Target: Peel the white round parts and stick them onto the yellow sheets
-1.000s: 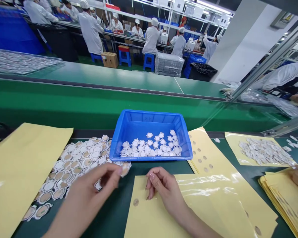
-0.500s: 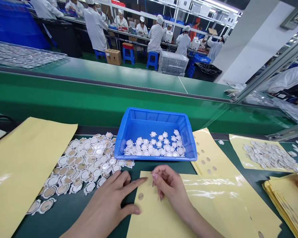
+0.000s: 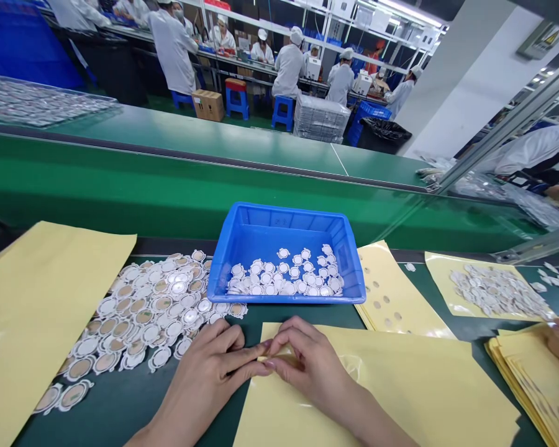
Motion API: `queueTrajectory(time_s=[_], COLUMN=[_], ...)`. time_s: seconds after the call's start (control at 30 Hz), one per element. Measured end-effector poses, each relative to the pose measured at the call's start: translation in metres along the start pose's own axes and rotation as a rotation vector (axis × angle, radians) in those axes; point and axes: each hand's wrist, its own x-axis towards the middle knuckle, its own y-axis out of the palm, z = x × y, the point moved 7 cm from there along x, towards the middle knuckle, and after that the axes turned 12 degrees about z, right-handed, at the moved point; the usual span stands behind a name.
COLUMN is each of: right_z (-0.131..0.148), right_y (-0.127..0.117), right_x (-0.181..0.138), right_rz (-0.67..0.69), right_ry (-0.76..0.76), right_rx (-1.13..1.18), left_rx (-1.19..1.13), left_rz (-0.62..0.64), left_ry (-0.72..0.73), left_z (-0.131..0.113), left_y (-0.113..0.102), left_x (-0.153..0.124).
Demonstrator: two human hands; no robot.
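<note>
Left hand (image 3: 209,367) has narrowed its spread, meeting curled right hand (image 3: 310,360) over glossy yellow sheet (image 3: 414,379), lower centre; anything pinched is hidden.

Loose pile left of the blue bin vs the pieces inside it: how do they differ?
The pile mixes tan and white faces; the bin pieces look mostly white. The pile spreads wider than the bin pieces. The pile lies on the green tabletop, the bin pieces inside the blue bin. Both consist of round pieces with tabs.

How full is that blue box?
The blue box is partly full: white pieces gather along its near side, with bare blue showing behind them.
</note>
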Motion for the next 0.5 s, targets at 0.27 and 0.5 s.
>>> queueTrajectory(time_s=[0.27, 0.5], right_z=[0.0027, 0.0038], right_y=[0.0024, 0.002], right_x=[-0.003, -0.0018], right_rz=[0.015, -0.031], right_ry=[-0.014, -0.043], right_rx=[-0.02, -0.011], left_rx=[-0.02, 0.005], left_rz=[0.013, -0.003], left_ry=[-0.014, 0.01], left_z=[0.0022, 0.0029], left_y=[0.0024, 0.0026], left_x=[0.0, 0.0011])
